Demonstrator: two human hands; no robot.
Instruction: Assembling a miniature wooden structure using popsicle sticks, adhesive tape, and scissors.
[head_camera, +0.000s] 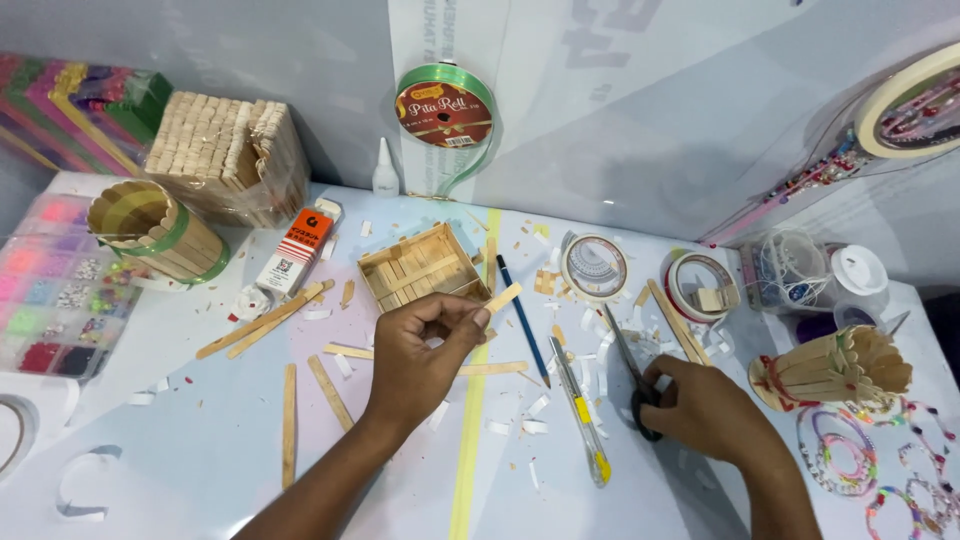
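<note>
- The left hand (425, 345) pinches a short wooden stick (502, 297) just beside the small wooden box (422, 265).
- The right hand (700, 410) closes around black scissors (628, 370) on the table (180, 440), near a yellow cutter (582, 412).

A green ribbon roll (444, 112) leans against the wall above a blue pencil (522, 318) and utility knife (580, 410)

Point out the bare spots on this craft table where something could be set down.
Mostly bare: the near-left table, bordered by the bead organizer, a lone craft stick and the left hand. Crowded: around the right hand on the scissors, the utility knife and paper scraps.
</note>
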